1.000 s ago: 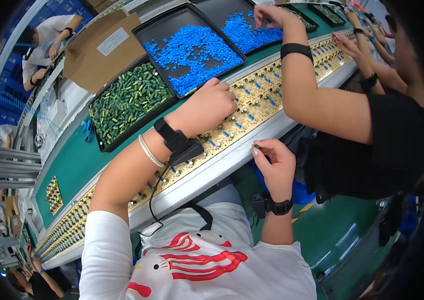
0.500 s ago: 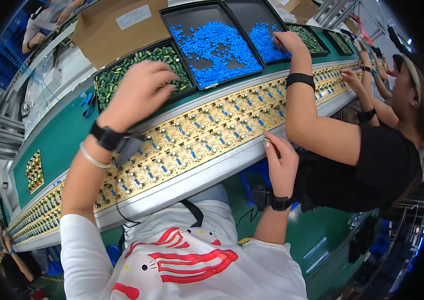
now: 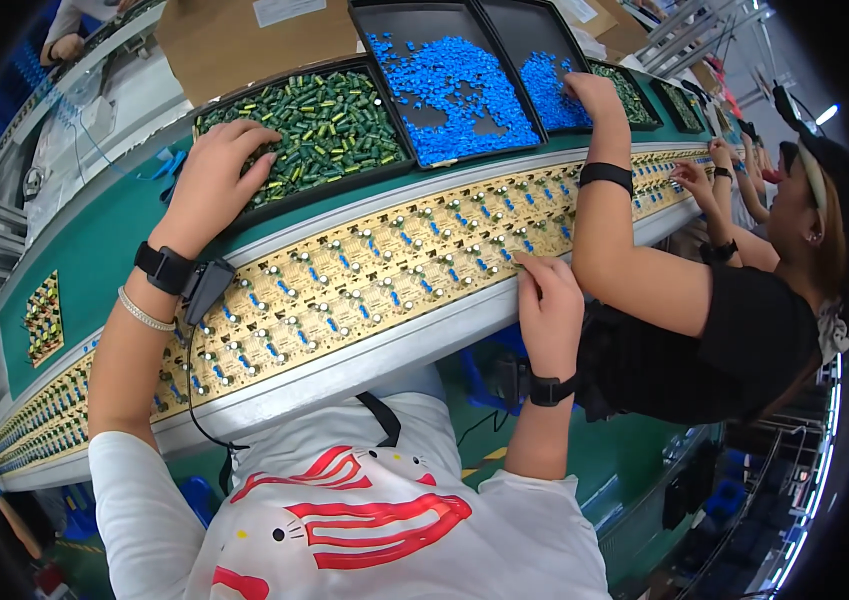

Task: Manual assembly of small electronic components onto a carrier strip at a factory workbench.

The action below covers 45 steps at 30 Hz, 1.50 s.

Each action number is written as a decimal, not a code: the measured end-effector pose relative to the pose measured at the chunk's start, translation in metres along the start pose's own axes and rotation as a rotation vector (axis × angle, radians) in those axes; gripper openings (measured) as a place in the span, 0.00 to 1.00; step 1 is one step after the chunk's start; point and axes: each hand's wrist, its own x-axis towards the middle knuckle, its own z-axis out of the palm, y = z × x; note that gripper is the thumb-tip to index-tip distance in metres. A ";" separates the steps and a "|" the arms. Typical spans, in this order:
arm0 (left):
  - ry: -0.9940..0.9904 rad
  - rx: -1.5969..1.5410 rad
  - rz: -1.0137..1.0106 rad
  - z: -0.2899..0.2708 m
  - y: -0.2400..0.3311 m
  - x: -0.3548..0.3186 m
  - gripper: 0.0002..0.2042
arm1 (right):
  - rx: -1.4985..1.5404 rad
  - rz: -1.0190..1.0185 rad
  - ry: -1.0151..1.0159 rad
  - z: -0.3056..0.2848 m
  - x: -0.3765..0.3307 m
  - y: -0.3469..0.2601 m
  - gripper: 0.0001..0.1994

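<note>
My left hand (image 3: 219,178) reaches over the left end of a black tray (image 3: 344,182) heaped with small green cylindrical capacitors (image 3: 329,130). Its thumb and fingers are apart, the fingertips down at the heap; nothing shows in its grasp. At the near edge of the long rows of tan circuit boards (image 3: 364,285), my right hand (image 3: 551,310) is closed in a pinch. Between its fingertips is a small green capacitor, mostly hidden now. The boards carry blue parts and upright round capacitors.
Two black trays of small blue parts (image 3: 464,95) lie beyond the boards. On my right a co-worker's arm (image 3: 634,260) reaches into the farther one. A separate populated board (image 3: 44,320) rests on the green surface at left. A cardboard box (image 3: 244,50) stands behind the capacitor tray.
My left hand has moved left and down to the heap of capacitors, uncovering much of the tray. My right hand has shifted slightly up and left, its pinch now over the boards' near edge.
</note>
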 end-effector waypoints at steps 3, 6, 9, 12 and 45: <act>0.031 -0.034 -0.006 0.001 -0.001 -0.002 0.08 | 0.030 0.126 -0.024 0.007 0.004 -0.004 0.08; 0.067 -0.019 0.019 -0.002 -0.002 -0.004 0.06 | -0.036 0.117 -0.041 0.006 0.007 -0.002 0.06; 0.113 0.020 0.059 -0.003 -0.002 -0.003 0.06 | -0.048 0.110 -0.036 0.007 0.008 0.003 0.06; 0.164 0.039 0.088 -0.002 -0.003 -0.003 0.06 | -0.022 0.133 -0.025 0.007 0.009 0.003 0.07; -0.143 -0.594 -0.138 -0.025 0.055 -0.019 0.09 | 0.107 -0.435 -0.184 0.040 0.116 -0.074 0.11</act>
